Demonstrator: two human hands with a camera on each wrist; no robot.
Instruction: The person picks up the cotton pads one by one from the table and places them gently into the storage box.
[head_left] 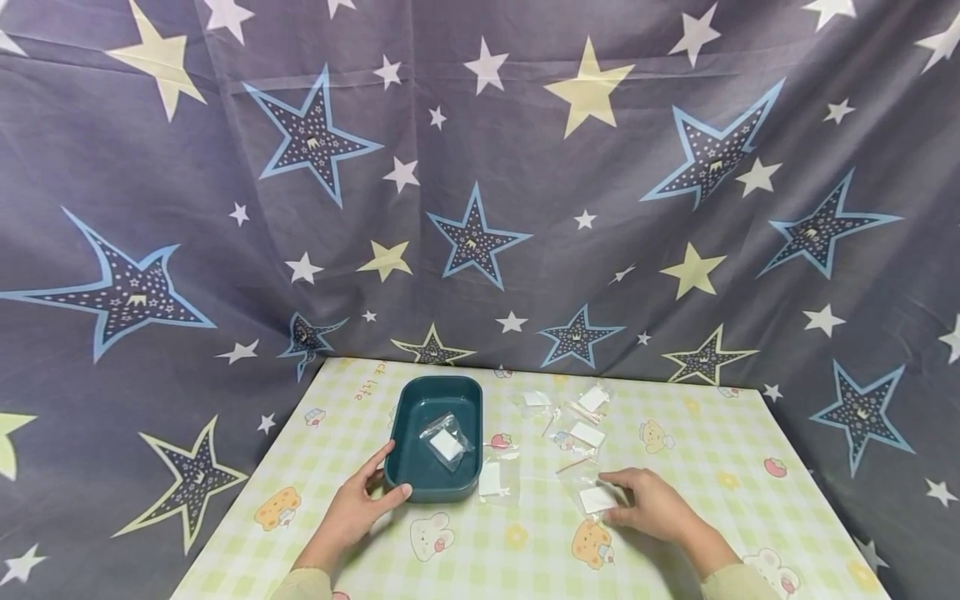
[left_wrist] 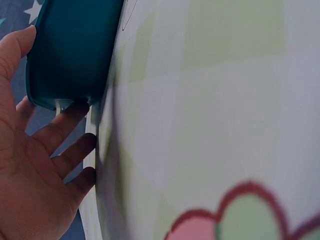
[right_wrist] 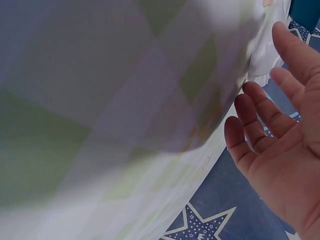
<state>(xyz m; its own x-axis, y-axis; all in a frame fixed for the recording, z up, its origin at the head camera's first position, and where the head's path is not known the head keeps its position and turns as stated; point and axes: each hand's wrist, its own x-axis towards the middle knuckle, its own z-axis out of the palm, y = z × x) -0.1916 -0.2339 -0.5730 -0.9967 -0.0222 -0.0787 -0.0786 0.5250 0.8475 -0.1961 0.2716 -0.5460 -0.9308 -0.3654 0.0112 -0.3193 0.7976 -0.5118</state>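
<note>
The tray (head_left: 437,439) is steadied by the left hand (head_left: 358,504) cupping its near corner, but the slick bag (head_left: 597,498) under the flat, open right hand (head_left: 651,504) could easily get pushed away instead of picked up.

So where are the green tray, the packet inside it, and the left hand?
green tray (head_left: 420,489), head view, near wall.
packet (head_left: 446,444), head view, white pad.
left hand (head_left: 360,508), head view, back of hand.

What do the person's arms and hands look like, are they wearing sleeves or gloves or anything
Both hands are bare: no gloves, rings or watch show on the left hand or the right hand. Each forearm is uncovered down from the wrist, then disappears into a pale, cream-coloured sleeve at the bottom edge of the head view. No markings show on the cuffs.
</note>
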